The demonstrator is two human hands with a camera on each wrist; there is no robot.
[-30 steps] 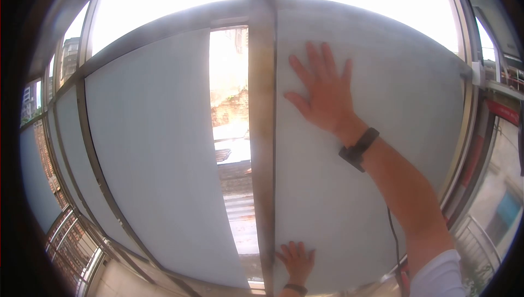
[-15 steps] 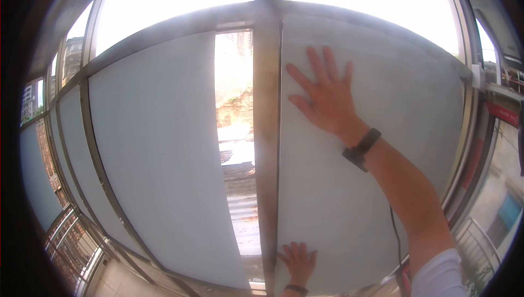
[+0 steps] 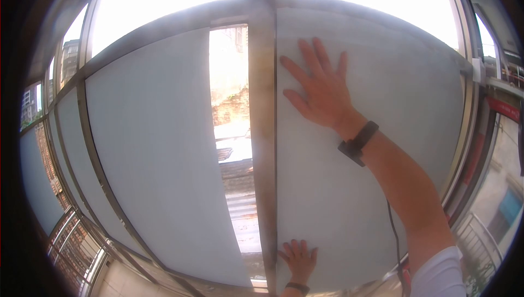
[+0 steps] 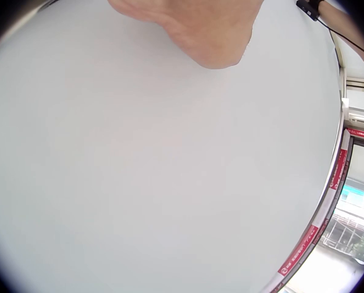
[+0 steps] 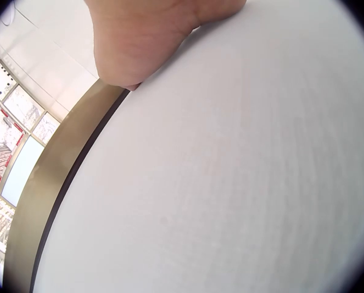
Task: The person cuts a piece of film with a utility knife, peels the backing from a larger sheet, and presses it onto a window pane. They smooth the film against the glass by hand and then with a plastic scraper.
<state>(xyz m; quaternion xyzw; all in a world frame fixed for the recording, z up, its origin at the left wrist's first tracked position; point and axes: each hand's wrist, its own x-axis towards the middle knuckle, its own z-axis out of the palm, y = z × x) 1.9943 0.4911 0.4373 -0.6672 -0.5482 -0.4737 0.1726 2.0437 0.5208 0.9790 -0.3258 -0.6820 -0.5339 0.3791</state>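
Note:
A large pale, flat panel [image 3: 349, 204] fills the right bay of a metal window frame. My right hand [image 3: 326, 90] lies on its upper left part, fingers straight and spread, a black band [image 3: 358, 143] at the wrist. Low on the same panel, near the upright post [image 3: 263, 133], rests my left hand [image 3: 299, 261], its fingers also spread. In the left wrist view, the heel of the left hand [image 4: 206, 30] shows over the smooth panel surface. The right wrist view shows the heel of the right hand [image 5: 145, 43] beside a dark strip along the panel's edge.
Left of the post, a narrow opening [image 3: 234, 149] shows brick and corrugated roofing outside. Another pale panel [image 3: 158, 155] stands beyond it. A dark cable [image 3: 394, 231] hangs by the right forearm. Red-and-white tape [image 4: 299, 250] runs along the frame at the right.
The right hand has slid slightly left, its fingertips closer to the post. The left hand stays at about the same spot. The head view has shifted a little back and forth.

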